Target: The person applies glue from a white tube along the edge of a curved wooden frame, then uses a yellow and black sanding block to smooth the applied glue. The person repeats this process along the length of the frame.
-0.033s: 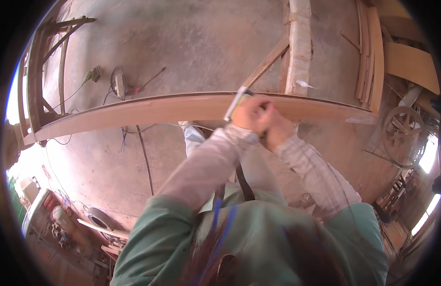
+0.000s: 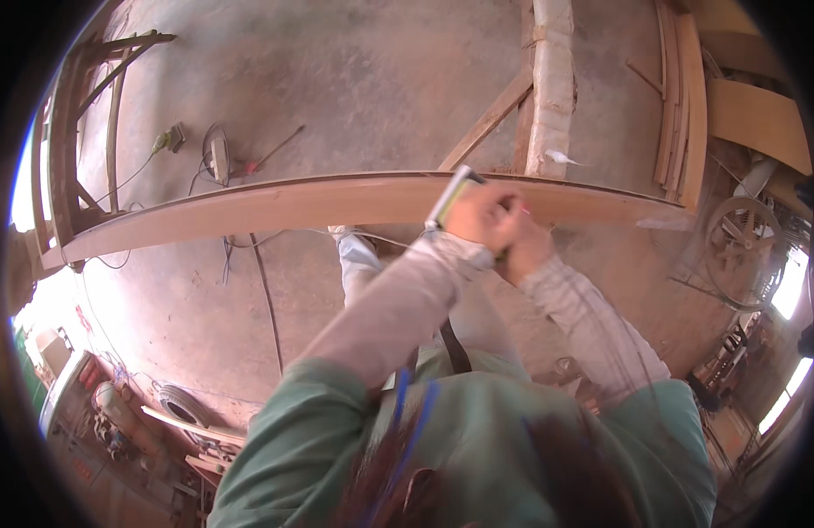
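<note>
Hand tool: the tool (image 2: 445, 201), a pale flat plate with a yellow-green strip, sat at 1 o'clock from the middle of the view, tilted, at the board.
Left hand: the left hand (image 2: 477, 216), at 2 o'clock, was closed around the tool; its fingers were blurred.
Right hand: the right hand (image 2: 530, 246), near 3 o'clock, was pressed close against the left; whether it gripped anything could not be told.
Board: the long brown board (image 2: 328, 202) ran from 9 o'clock over 12 to just short of 3, its left end by a wooden frame (image 2: 66, 150).
Floor: a green power tool (image 2: 171, 138) lay at 10 o'clock, and a coiled hose (image 2: 180, 403) at 8.
Right side: stacked planks (image 2: 678, 114) stood at 2 o'clock, a spoked wheel (image 2: 746, 233) at 3.
</note>
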Demonstrator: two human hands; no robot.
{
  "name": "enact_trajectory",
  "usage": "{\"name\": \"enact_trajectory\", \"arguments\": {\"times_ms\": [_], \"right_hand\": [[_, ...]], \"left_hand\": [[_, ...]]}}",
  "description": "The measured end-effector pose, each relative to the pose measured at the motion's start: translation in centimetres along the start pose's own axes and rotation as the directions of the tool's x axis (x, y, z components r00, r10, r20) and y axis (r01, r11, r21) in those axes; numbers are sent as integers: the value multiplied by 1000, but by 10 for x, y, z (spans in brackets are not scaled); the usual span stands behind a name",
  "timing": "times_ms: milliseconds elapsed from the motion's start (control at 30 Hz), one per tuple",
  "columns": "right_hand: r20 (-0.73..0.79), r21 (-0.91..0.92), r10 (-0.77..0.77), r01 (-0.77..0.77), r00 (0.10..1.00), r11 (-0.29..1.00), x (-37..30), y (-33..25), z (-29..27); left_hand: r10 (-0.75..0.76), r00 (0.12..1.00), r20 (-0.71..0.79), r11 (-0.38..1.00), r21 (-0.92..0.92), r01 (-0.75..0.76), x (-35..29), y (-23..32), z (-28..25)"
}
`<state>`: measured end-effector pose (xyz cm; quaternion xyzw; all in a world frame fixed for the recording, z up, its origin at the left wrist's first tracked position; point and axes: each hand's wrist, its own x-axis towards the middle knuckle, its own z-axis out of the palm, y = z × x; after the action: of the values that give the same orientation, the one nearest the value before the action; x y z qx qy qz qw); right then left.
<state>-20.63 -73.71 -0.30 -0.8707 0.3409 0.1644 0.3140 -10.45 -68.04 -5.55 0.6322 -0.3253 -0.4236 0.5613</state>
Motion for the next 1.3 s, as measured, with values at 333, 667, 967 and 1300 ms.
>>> {"name": "enact_trajectory", "arguments": {"times_ms": [333, 667, 967, 1300], "right_hand": [[126, -46, -120, 127, 985, 991, 40, -77, 28], [100, 46, -414, 411, 905, 910, 134, -235, 88], [134, -27, -124, 129, 983, 991, 73, -96, 28], [-57, 4, 132, -132, 990, 991, -30, 59, 6]], "left_hand": [[-42, 990, -132, 998, -43, 37, -24, -6, -97], [-167, 917, -362, 986, -65, 154, -45, -10, -290], [-164, 973, -162, 975, -179, 135, -1, -1, -128], [-23, 985, 170, 999, 32, 18, 10, 0, 52]]}}
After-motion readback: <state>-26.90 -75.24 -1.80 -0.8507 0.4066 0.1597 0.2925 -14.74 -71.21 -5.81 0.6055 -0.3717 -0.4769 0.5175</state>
